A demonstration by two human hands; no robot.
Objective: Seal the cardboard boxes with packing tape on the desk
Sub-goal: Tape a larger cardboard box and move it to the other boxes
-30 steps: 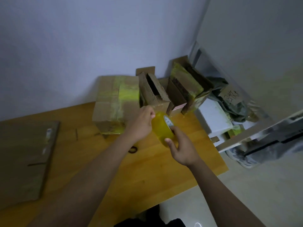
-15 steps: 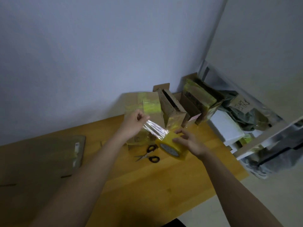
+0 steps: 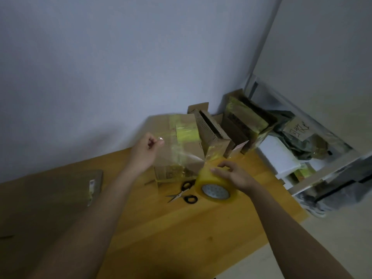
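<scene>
Head view, tape strip (image 3: 181, 152) nearly invisible

A plain bluish-grey wall (image 3: 100, 67) rises behind the wooden worktop (image 3: 181, 228), meeting a paler wall (image 3: 326, 57) at the corner. A white shelf unit (image 3: 314, 178) stands to the right on a light floor (image 3: 322, 248). The lighting is dim.

Two hands up: the left hand (image 3: 144, 153) and the right hand (image 3: 231, 174). One roll of packing tape (image 3: 214, 185) under the right hand, and one pair of scissors (image 3: 182, 193) just left of it. Beyond the hands, at least three cardboard boxes: one big box (image 3: 181, 146), an open box (image 3: 211, 135), a taped box (image 3: 246, 119). One flat cardboard sheet (image 3: 50, 196) far left of the left hand.
</scene>
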